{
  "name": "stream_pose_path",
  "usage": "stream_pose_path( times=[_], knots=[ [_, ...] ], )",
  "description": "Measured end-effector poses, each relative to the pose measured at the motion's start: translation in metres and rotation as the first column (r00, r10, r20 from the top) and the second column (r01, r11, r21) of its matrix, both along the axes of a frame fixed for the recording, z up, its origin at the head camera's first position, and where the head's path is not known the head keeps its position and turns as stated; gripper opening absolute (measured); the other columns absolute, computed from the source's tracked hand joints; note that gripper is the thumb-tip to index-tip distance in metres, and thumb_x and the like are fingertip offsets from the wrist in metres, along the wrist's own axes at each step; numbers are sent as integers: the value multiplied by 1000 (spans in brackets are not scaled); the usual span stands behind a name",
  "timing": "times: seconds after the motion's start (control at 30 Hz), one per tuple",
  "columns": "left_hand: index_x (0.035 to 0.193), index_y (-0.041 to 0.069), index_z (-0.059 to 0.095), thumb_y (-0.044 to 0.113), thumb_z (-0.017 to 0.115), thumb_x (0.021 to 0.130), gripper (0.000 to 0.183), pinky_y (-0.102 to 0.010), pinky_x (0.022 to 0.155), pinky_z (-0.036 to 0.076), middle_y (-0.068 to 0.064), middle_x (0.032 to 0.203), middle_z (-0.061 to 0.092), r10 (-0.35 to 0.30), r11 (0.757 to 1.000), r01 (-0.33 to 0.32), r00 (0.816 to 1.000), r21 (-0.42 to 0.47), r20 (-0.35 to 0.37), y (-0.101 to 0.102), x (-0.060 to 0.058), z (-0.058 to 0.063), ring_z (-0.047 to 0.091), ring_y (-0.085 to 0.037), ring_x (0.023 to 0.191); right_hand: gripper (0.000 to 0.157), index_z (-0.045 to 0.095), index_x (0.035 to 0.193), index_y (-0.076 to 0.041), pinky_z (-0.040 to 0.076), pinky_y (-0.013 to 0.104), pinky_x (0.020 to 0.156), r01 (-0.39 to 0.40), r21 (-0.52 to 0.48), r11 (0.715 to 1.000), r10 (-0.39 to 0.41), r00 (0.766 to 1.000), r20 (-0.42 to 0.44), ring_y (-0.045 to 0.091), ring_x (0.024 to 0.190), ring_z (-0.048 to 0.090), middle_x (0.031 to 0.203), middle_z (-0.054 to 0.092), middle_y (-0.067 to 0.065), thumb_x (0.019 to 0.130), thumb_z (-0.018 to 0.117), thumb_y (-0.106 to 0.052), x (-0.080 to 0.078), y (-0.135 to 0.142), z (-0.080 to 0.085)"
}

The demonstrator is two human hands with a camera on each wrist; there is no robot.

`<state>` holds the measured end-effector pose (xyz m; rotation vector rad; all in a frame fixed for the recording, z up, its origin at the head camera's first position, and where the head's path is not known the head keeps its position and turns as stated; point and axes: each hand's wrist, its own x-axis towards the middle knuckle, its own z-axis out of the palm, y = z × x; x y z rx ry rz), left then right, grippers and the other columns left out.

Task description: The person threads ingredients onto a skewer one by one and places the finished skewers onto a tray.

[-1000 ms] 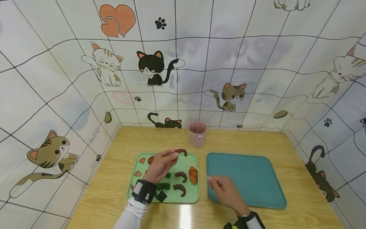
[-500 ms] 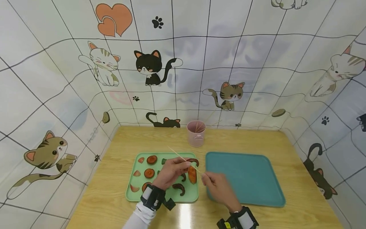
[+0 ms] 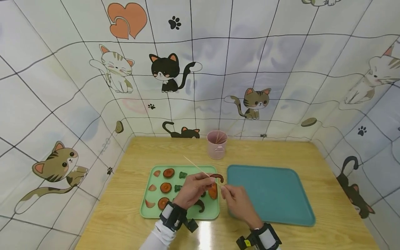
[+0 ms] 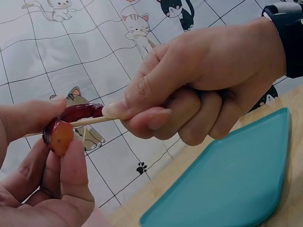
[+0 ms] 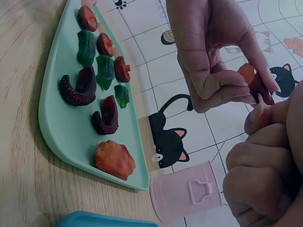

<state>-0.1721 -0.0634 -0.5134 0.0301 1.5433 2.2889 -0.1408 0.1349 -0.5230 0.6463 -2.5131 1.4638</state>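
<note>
right fingers (image 4: 147, 125) seemingly hide one skewer (image 4: 97, 121) end.

Looks like a small recording booth; cannot tell whether in home, lab or studio. Cat-print sheeting (image 3: 281, 52), black grid lines running wavy, rises at back and both sides of a wood table (image 3: 175, 152), a tight three-sided nook. Cameras (image 3: 192, 225) strapped at both wrists also speak for a filming set-up.
</note>
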Motion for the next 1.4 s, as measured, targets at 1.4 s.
stream_pose_path(
  times=[1.4],
  knots=[
    [140, 5, 60, 23, 73, 97, 49, -43, 106, 56, -18, 142, 60, -35, 979, 3, 987, -202, -154, -37, -22, -4, 65, -23, 122, 38, 55, 70, -18, 29, 17, 51, 74, -8, 997, -73, 997, 18, -3, 53, 29, 60, 35, -15, 108, 54, -19, -4, 16, 3]
  ],
)
